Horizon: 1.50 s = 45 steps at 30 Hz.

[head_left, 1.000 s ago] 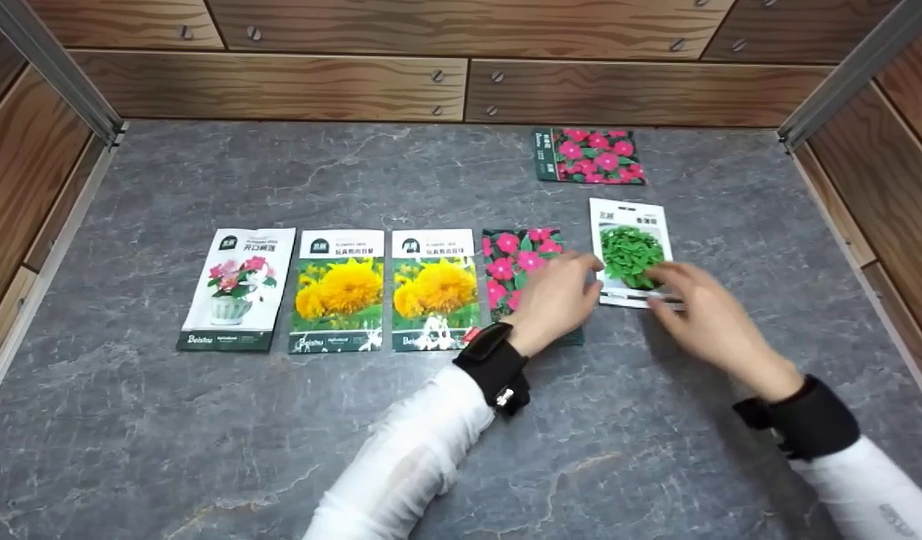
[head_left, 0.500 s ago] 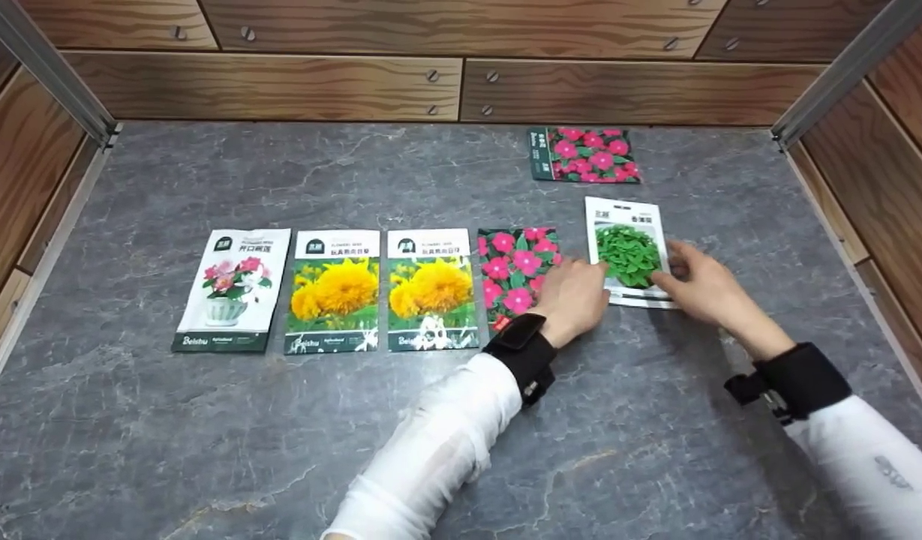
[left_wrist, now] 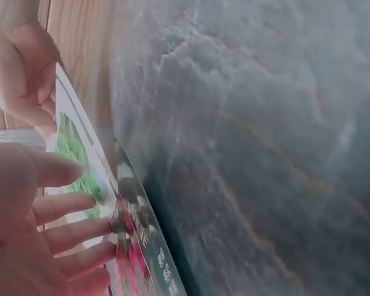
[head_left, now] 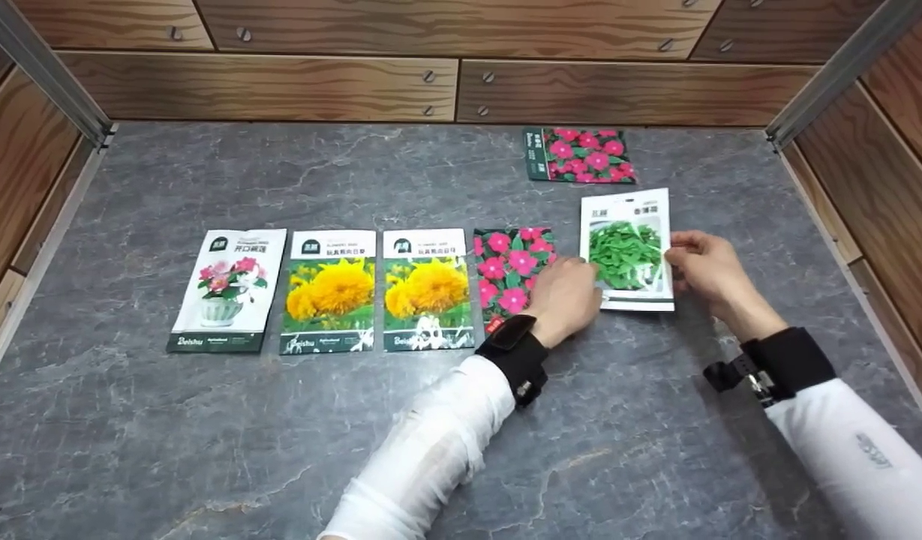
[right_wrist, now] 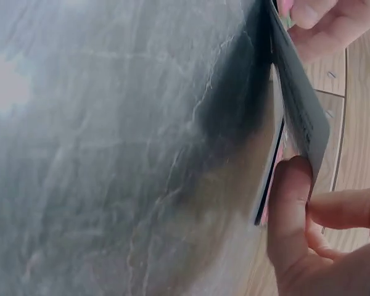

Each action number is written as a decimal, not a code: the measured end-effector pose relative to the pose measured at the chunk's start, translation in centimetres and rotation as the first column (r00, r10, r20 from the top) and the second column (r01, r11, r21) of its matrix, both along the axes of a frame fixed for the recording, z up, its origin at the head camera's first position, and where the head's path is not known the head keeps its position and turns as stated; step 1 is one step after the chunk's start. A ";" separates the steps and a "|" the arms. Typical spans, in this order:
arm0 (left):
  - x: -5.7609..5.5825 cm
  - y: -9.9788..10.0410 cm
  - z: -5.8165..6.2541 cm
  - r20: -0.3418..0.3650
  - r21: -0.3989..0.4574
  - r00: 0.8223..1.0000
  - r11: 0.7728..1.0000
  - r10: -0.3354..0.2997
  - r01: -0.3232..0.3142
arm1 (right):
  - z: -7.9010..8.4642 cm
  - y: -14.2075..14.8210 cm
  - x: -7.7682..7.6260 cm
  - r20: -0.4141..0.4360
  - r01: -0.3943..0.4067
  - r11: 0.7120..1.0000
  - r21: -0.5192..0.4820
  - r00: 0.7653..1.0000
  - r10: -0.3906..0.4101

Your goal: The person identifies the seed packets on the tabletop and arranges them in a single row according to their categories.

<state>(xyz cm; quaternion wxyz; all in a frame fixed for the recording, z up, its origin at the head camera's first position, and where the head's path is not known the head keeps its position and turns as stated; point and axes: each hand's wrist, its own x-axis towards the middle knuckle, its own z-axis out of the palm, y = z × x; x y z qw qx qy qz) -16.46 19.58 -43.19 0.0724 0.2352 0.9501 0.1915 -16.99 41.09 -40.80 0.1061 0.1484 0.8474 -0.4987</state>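
Note:
My right hand (head_left: 712, 274) pinches the right edge of a white seed packet (head_left: 626, 251) with green leaves pictured on it. In the right wrist view, thumb and forefinger grip the packet (right_wrist: 302, 108), whose right side stands tilted up off the table. My left hand (head_left: 569, 296) rests over the right part of a pink-flower seed packet (head_left: 498, 266), its fingertips by the leaf packet's left edge. The left wrist view shows this hand (left_wrist: 55, 228) with fingers extended over the leaf packet's face (left_wrist: 74, 139); the pink-flower packet (left_wrist: 157, 262) lies just beyond them.
To the left, in a row with the pink-flower packet, lie two yellow-flower packets (head_left: 329, 292) (head_left: 428, 292) and a potted-flower packet (head_left: 228, 292). Another pink-flower packet (head_left: 581, 155) lies sideways at the back. Wood-patterned walls (head_left: 280, 86) border the grey marbled table (head_left: 280, 435).
My right hand has taken hold of the leaf packet's right edge and raised that side. My left hand has shifted slightly right, uncovering more of the pink-flower packet.

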 end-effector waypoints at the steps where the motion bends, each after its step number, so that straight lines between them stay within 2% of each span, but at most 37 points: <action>1: 0.0 -0.1 0.0 0.000 0.036 1.000 0.999 0.011 -0.011 | 0.1 -0.1 0.0 -0.010 0.005 1.000 0.000 1.000 -0.005; 4: -0.1 -0.5 0.2 0.016 0.166 0.999 0.985 0.047 -0.049 | 0.4 0.0 0.1 -0.042 0.031 0.999 0.013 0.999 -0.031; 6: 0.0 -0.8 0.3 0.046 0.272 0.995 0.958 0.084 -0.094 | 0.4 0.1 0.2 -0.064 0.049 0.999 0.011 0.997 -0.048; 7: 0.0 -0.9 0.4 0.061 0.332 0.992 0.935 0.109 -0.123 | 0.5 0.1 0.2 -0.077 0.055 0.998 0.005 0.995 -0.055; 8: 0.1 -1.1 0.4 0.073 0.392 0.988 0.907 0.136 -0.154 | 0.5 0.1 0.2 -0.090 0.060 0.998 -0.003 0.994 -0.060; 9: 0.1 -1.3 0.4 0.093 0.459 0.983 0.869 0.158 -0.183 | 0.4 0.1 0.3 -0.104 0.061 0.998 -0.015 0.993 -0.062; 11: 0.3 -1.8 0.1 0.152 0.579 0.972 0.781 0.180 -0.235 | 0.3 -0.1 0.5 -0.128 0.052 0.998 -0.042 0.990 -0.057; 13: 0.6 -2.1 -0.3 0.226 0.670 0.960 0.689 0.166 -0.277 | 0.2 -0.4 0.7 -0.145 0.032 0.996 -0.078 0.988 -0.043; 15: 1.1 -2.5 -0.6 0.301 0.724 0.944 0.612 0.135 -0.319 | 0.1 -0.7 1.1 -0.159 0.015 0.990 -0.139 0.987 -0.038; 17: 1.5 -2.6 -0.7 0.354 0.755 0.929 0.552 0.111 -0.353 | 0.0 -1.0 1.4 -0.173 0.001 0.979 -0.206 0.984 -0.037; 19: 1.9 -2.8 -0.6 0.376 0.777 0.920 0.503 0.113 -0.379 | 0.1 -1.2 1.5 -0.194 -0.018 0.966 -0.259 0.980 -0.034; 20: 2.0 -2.7 -0.5 0.378 0.787 0.918 0.480 0.120 -0.387 | 0.3 -1.3 1.6 -0.206 -0.028 0.967 -0.255 0.978 -0.026; 22: 2.2 -2.7 -0.3 0.386 0.806 0.913 0.435 0.128 -0.402 | 0.7 -1.4 1.7 -0.229 -0.054 0.981 -0.189 0.973 0.009; 24: 2.4 -2.5 -0.2 0.398 0.814 0.908 0.406 0.129 -0.414 | 1.2 -1.4 1.7 -0.241 -0.081 0.995 -0.064 0.968 0.063; 27: 2.6 -2.3 -0.2 0.423 0.816 0.898 0.379 0.123 -0.436 | 2.0 -1.2 1.8 -0.246 -0.110 0.986 0.126 0.959 0.139; 29: 2.8 -2.1 -0.2 0.437 0.813 0.890 0.367 0.127 -0.452 | 2.3 -1.2 1.8 -0.251 -0.124 0.974 0.192 0.953 0.171; 35: 3.0 -1.9 0.0 0.462 0.801 0.875 0.356 0.143 -0.481 | 2.4 -1.1 2.0 -0.276 -0.129 0.968 0.216 0.943 0.187; 39: 3.2 -1.5 0.3 0.460 0.785 0.874 0.388 0.156 -0.482 | 2.1 -0.7 2.0 -0.267 -0.113 0.976 0.185 0.950 0.160; 43: 3.5 -1.0 0.4 0.438 0.762 0.880 0.444 0.183 -0.471 | 1.7 -0.4 1.8 -0.252 -0.107 0.982 0.154 0.957 0.144; 45: 3.6 -0.9 0.5 0.410 0.753 0.892 0.480 0.192 -0.449 | 1.5 -0.2 1.7 -0.246 -0.105 0.984 0.142 0.959 0.138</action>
